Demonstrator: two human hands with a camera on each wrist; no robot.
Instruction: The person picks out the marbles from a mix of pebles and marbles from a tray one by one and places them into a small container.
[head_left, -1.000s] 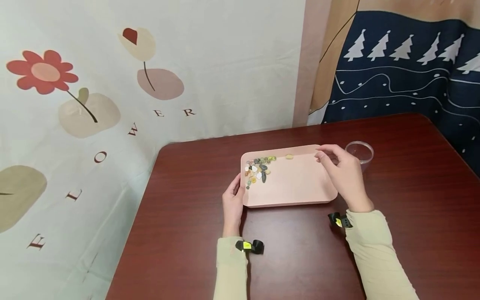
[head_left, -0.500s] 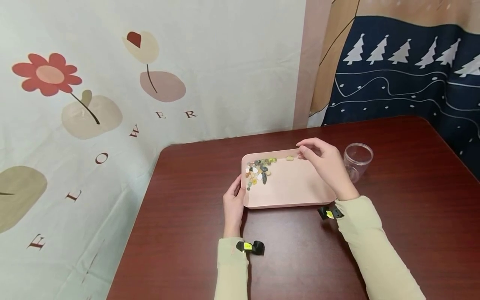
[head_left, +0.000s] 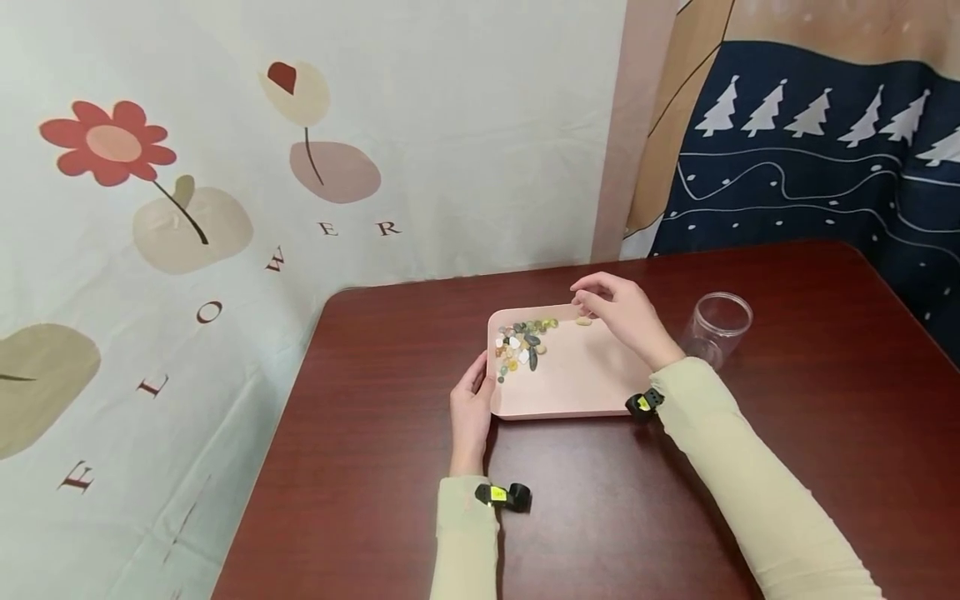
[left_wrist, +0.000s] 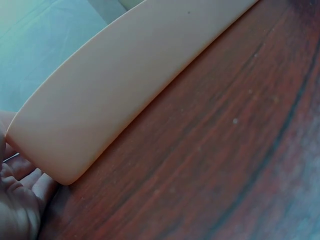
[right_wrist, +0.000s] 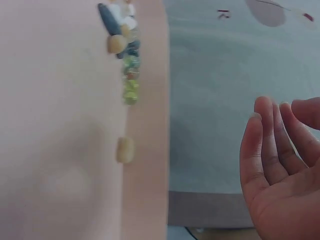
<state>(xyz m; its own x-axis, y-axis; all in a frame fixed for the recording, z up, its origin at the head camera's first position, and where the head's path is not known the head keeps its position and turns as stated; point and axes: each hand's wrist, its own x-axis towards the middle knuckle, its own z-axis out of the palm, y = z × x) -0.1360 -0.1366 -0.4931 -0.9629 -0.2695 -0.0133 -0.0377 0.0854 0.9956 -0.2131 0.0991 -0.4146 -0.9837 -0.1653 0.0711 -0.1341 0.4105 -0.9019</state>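
Note:
A pink rectangular tray (head_left: 577,383) lies on the table, its outer side wall filling much of the left wrist view. My left hand (head_left: 471,412) grips its left side, thumb at the rim and fingers partly hidden against the wall. Small coloured stones, among them a dark oval stone (head_left: 533,359), cluster in the far left corner. Apart from them, a pale yellow stone (right_wrist: 125,150) sits along the far side. Over the far rim, close to that stone, hovers my right hand (head_left: 622,312). Its fingers are loosely bent with nothing between them in the right wrist view.
To the right of the tray, a clear plastic cup (head_left: 722,317) stands upright, partly behind the right forearm. The dark red-brown table (head_left: 360,467) meets a printed cloth (head_left: 480,167) along its far edge.
My right hand has moved left along the tray's far rim, from its right end near the cup to beside the pale yellow stone. The left hand keeps its grip; the stones stay put.

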